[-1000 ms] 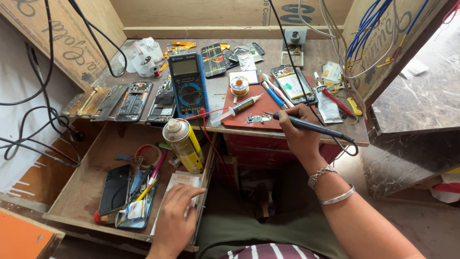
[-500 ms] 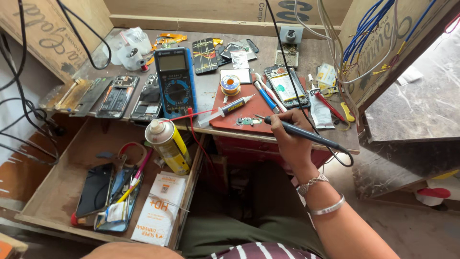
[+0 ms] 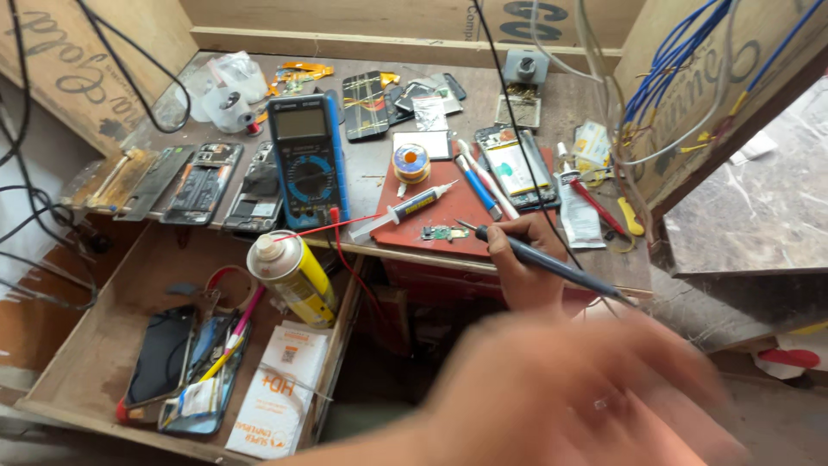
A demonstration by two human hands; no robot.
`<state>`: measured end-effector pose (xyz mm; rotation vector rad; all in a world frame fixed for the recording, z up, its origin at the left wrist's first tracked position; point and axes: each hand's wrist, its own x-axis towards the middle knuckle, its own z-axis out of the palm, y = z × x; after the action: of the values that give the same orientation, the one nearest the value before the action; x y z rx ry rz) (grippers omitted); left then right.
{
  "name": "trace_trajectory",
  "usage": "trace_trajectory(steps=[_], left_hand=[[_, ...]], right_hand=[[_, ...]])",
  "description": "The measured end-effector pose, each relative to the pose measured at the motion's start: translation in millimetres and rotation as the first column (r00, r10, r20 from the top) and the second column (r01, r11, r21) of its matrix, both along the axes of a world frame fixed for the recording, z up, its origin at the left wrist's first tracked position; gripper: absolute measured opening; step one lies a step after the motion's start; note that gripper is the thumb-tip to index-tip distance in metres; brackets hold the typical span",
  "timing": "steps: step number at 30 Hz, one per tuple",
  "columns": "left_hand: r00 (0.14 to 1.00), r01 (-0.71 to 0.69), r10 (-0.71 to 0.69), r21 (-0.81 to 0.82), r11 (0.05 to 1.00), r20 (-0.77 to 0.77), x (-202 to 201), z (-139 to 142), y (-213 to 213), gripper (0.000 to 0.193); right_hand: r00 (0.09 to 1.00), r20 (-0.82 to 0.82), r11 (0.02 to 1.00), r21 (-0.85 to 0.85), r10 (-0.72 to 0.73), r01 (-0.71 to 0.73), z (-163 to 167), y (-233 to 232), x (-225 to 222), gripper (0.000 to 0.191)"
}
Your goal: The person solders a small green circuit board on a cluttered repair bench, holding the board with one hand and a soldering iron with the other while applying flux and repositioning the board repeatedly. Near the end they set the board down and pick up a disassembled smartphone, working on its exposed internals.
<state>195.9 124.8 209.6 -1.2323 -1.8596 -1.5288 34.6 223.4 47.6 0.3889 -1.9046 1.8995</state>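
Right hand (image 3: 522, 267) gripping soldering iron (image 3: 552, 263), fingers (image 3: 509, 237) wrapping handle, pinching it pen-style. Iron's long axis running from lower right up to upper left; tip pointing at small circuit board (image 3: 444, 232), sitting just left of tip, near but contact unclear. Board lying on red mat (image 3: 414, 237) on table (image 3: 604, 267), syringe (image 3: 405, 211) just above-left of it. Left hand (image 3: 586, 397) blurring in foreground, well below board, holding nothing visible; finger state cannot tell. Right hand much nearer board.
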Motion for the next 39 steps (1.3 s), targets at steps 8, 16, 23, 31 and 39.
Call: trace_trajectory(steps=[8,16,23,31,39], left_hand=[[0.533,-0.841,0.814,-0.255,0.477,-0.233,-111,-100,-81,0.031],[0.371,-0.862,0.892,-0.453,0.228,-0.257,-149,-125,-95,0.035],[0.375,-0.902,0.913,-0.289,0.321,-0.158,-117,-127,-86,0.022],[0.466,-0.841,0.881,-0.269,0.469,0.08,-64,-126,-89,0.02],[0.507,-0.813,0.858,-0.287,0.507,0.082,-71,-124,-87,0.02]], right_hand=[[0.998,-0.062,0.998,0.055,0.005,-0.002,7,2,1,0.014],[0.999,-0.033,0.995,0.088,-0.037,0.04,6,2,-2,0.014],[1.0,-0.016,0.998,0.065,-0.008,0.009,4,2,-5,0.014],[1.0,-0.022,0.999,0.05,0.004,-0.003,1,2,-6,0.013],[1.0,-0.03,0.998,0.066,-0.007,0.009,4,2,-6,0.012]])
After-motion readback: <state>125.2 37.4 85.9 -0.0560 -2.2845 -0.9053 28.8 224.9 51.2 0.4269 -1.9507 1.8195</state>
